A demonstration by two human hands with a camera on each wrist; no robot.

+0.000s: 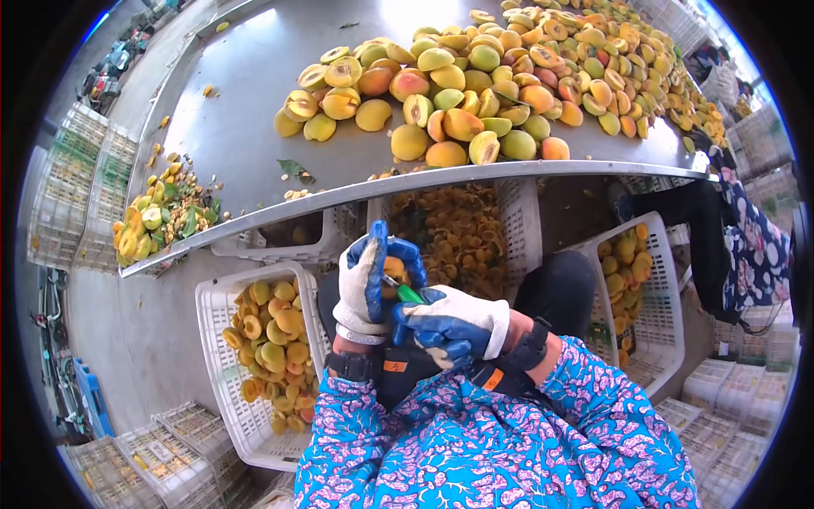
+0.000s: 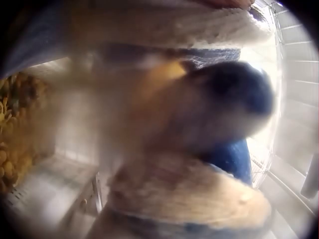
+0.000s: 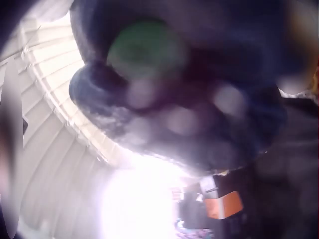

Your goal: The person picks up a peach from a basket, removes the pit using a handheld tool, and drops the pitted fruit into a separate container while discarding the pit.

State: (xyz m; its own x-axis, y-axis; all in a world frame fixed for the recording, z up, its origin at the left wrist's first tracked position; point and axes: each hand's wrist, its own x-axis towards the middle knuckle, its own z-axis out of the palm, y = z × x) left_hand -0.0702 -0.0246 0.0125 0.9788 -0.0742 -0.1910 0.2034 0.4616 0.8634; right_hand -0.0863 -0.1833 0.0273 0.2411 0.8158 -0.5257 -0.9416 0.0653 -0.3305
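In the head view, the left hand, in a white and blue glove, holds an orange-yellow fruit between thumb and fingers. Close on its right, the right hand, gloved alike, grips a green-handled tool whose metal end reaches the fruit. The left wrist view is blurred, with a patch of the yellow fruit among gloved fingers. The green handle shows inside the curled blue fingers in the right wrist view. How far the tool's tip enters the fruit cannot be seen.
A metal table ahead bears a large heap of fruit and a scrap pile. Fruit-filled crates stand left and right; another crate lies under the table edge. A person in a floral garment is at right.
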